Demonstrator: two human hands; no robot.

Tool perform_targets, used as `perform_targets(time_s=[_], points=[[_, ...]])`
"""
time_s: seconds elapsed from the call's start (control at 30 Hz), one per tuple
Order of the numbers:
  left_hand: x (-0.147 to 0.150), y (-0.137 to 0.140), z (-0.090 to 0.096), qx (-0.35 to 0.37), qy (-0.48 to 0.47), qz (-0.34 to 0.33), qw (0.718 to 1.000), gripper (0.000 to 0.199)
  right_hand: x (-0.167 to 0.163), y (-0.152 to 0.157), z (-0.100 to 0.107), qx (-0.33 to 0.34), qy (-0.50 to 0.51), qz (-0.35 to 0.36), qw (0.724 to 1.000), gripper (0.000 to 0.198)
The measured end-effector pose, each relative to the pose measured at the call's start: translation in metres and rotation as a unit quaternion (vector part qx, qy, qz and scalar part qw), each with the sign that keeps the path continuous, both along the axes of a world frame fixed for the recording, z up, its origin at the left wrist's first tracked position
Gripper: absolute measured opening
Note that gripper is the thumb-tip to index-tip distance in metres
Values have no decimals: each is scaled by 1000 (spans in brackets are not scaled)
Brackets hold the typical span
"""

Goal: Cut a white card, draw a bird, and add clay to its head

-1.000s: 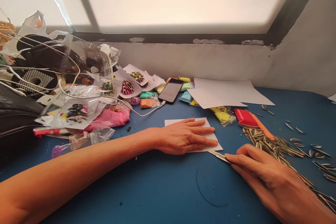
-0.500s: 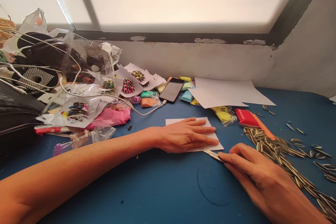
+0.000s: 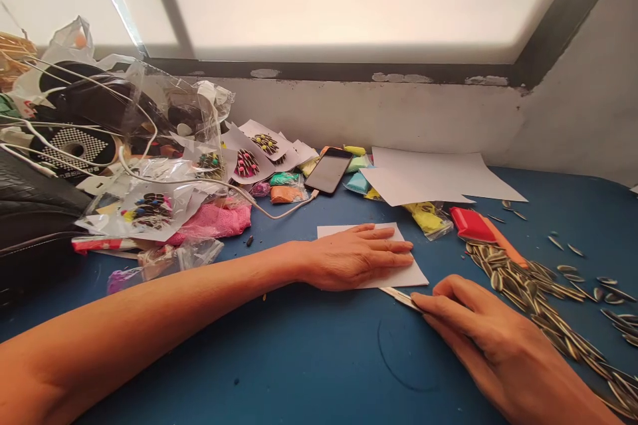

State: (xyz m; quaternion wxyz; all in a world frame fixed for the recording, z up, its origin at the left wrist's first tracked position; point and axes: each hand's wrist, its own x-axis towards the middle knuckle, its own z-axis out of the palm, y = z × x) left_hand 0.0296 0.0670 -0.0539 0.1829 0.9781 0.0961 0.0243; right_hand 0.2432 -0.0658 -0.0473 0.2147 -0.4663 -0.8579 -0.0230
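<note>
Clear plastic is seen at the left, where a crumpled bag (image 3: 216,103) is heaped among dark items that cannot be made out. Nearer, a white card (image 3: 162,231) bearing dark seeds and coloured bits is covered by clear wrapping (image 3: 94,218). A small orange packet (image 3: 285,194) is filled with orange material, and a green packet (image 3: 284,178) is placed just beyond it. To the right, yellow material is enclosed in a yellow packet (image 3: 426,218), partly overlapped by white sheets (image 3: 423,176) at the far side of the blue counter (image 3: 299,358). A red packet (image 3: 471,224) is set farther right, beside a spread of striped seeds (image 3: 523,292).

A phone (image 3: 329,171) is laid at the far middle, with a white cable (image 3: 279,217) plugged into its near end.

At the centre, a small white paper (image 3: 409,272) is pressed to the counter by the left hand (image 3: 349,257), its grip spread flat and much of the paper hidden beneath it. A thin pale tool (image 3: 401,297) is pinched in the grip of the right hand (image 3: 491,335), its tip held at the paper's near edge; whether the paper is touched cannot be told. The counter just right of that hand is taken up by the seeds.
</note>
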Motion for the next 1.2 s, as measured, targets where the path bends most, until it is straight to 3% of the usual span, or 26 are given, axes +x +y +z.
perform_targets(time_s=[0.33, 0.57, 0.67, 0.87, 1.2], points=[[0, 0, 0, 4, -9, -2, 1000, 51, -5, 1, -2, -8, 0, -1, 1000, 25], [11, -8, 2, -18, -23, 57, 998, 62, 8, 1, 6, 32, -6, -14, 999, 25], [15, -11, 3, 5, -47, 70, 996, 48, 12, -2, 7, 25, -7, -13, 1000, 25], [6, -8, 16, 88, 13, 7, 996, 44, 11, -3, 4, 0, 1, -6, 1000, 22], [-5, 1, 6, -2, 41, 10, 999, 54, 6, -2, 1, -17, 21, -2, 1000, 23]])
